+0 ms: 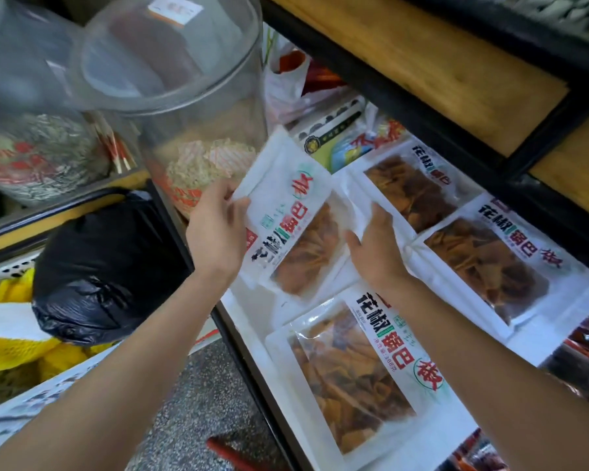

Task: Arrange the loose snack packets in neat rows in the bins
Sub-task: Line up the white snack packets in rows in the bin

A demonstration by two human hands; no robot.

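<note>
A white snack packet (pixel 291 215) with a clear window of orange crisps is tilted above the white bin (pixel 242 317). My left hand (pixel 215 232) grips its left edge, thumb on the front. My right hand (pixel 376 253) holds the packet's right edge with fingers under it. Three like packets lie flat in the bin: one at the front (pixel 357 375), one at the back (pixel 412 192), one at the right (pixel 490 266).
A clear plastic jar (pixel 184 107) with a domed lid stands to the left, beside another jar (pixel 31 144). A black bag (pixel 96 266) and yellow packs (pixel 21 348) fill a crate at lower left. A wooden shelf (pixel 439 69) overhangs the bin. Dark packets (pixel 582 362) lie at right.
</note>
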